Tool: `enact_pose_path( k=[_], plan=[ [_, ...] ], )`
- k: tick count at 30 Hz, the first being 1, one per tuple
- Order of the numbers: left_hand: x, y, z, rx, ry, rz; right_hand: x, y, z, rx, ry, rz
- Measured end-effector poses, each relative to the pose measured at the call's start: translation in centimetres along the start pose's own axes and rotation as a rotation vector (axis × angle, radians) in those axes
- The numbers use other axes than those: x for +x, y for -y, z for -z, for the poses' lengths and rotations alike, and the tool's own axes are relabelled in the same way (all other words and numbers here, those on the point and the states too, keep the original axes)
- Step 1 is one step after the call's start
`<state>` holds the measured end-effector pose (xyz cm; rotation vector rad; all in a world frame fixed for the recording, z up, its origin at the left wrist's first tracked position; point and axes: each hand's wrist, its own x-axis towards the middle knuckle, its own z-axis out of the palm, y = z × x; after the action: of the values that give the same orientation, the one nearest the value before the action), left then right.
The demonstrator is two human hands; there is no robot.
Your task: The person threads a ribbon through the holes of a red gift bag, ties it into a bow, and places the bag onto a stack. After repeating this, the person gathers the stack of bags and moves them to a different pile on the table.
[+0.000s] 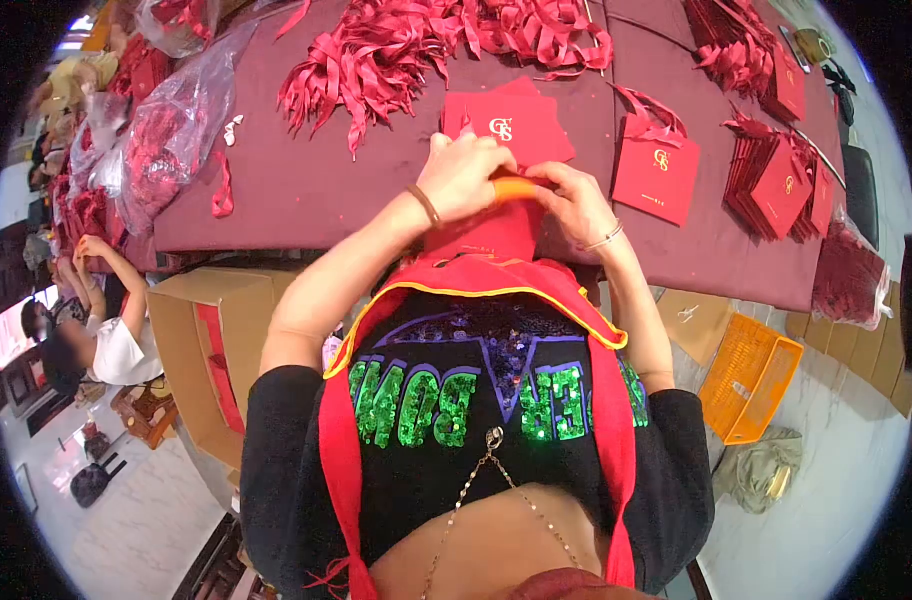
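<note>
At the table's near edge, my left hand [464, 178] is closed with its fingers curled at the top of a small red paper gift bag [488, 238]. My right hand [578, 203] grips the same bag from the other side, thumb and fingers pinched together. Between the two hands shows a smooth orange piece [514, 189], partly covered by fingers; what it is I cannot tell. Just beyond my hands lie more red bags [536, 118], flat and overlapping, one with a gold monogram. A bag with ribbon handles [656, 172] lies to the right.
A large heap of red ribbons [376, 70] covers the table's far side. Stacked red bags [776, 180] stand at the right. Plastic bags [181, 130] of red material are at the left. Below are a cardboard box [201, 350] and an orange crate [748, 378]. Another person [121, 340] sits left.
</note>
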<state>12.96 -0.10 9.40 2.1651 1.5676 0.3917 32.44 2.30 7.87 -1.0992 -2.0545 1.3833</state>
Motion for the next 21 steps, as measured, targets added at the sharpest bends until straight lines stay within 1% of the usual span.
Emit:
enact_pose_path(
  k=[1,2,3,4,5,6,7,9,11,13,14,15,17,18,20,21],
  plan=[
    [0.9,0.8,0.6,-0.105,0.131,0.104,0.1,0.1,-0.1,-0.002,0.002,0.003],
    [1.7,1.4,1.4,-0.211,0.263,0.208,0.1,0.2,-0.2,-0.062,-0.003,0.059],
    [2.2,1.8,2.0,-0.291,0.313,0.192,0.2,0.3,-0.3,-0.123,-0.007,0.115],
    [2.6,1.9,2.5,-0.270,0.379,0.149,0.3,0.4,-0.5,-0.112,-0.010,0.132],
    [3.0,1.9,2.9,-0.249,0.445,0.105,0.4,0.5,-0.5,-0.114,-0.008,0.136],
    [3.8,2.1,3.0,-0.255,0.556,0.083,0.4,0.5,-0.5,-0.130,0.002,0.110],
    [4.2,2.5,2.9,-0.256,0.551,0.084,0.4,0.6,-0.5,-0.146,0.012,0.084],
    [4.8,3.4,2.1,-0.428,0.574,0.043,0.4,0.9,-0.5,-0.161,0.003,0.097],
    [5.0,3.3,1.7,-0.452,0.570,0.059,0.3,0.9,-0.6,-0.171,-0.006,0.104],
    [4.9,3.0,1.5,-0.459,0.487,0.074,0.3,0.8,-0.7,-0.169,-0.021,0.109],
    [4.4,2.3,1.6,-0.418,0.410,0.104,0.4,0.7,-0.7,-0.168,-0.022,0.109],
    [4.3,2.5,1.3,-0.417,0.410,0.104,0.4,0.5,-0.7,-0.153,-0.045,0.129],
    [3.8,3.3,0.0,-0.587,0.277,0.172,0.6,0.3,-0.6,-0.133,-0.070,0.149],
    [3.9,3.7,-0.9,-0.627,0.235,0.204,0.7,0.4,-0.6,-0.122,-0.038,0.118],
    [4.2,3.9,-0.6,-0.814,0.079,0.294,0.8,0.9,-0.4,-0.112,0.000,0.086],
    [4.5,4.3,-0.2,-0.649,0.026,0.270,0.9,1.3,-0.4,-0.103,0.019,0.091]
  ],
)
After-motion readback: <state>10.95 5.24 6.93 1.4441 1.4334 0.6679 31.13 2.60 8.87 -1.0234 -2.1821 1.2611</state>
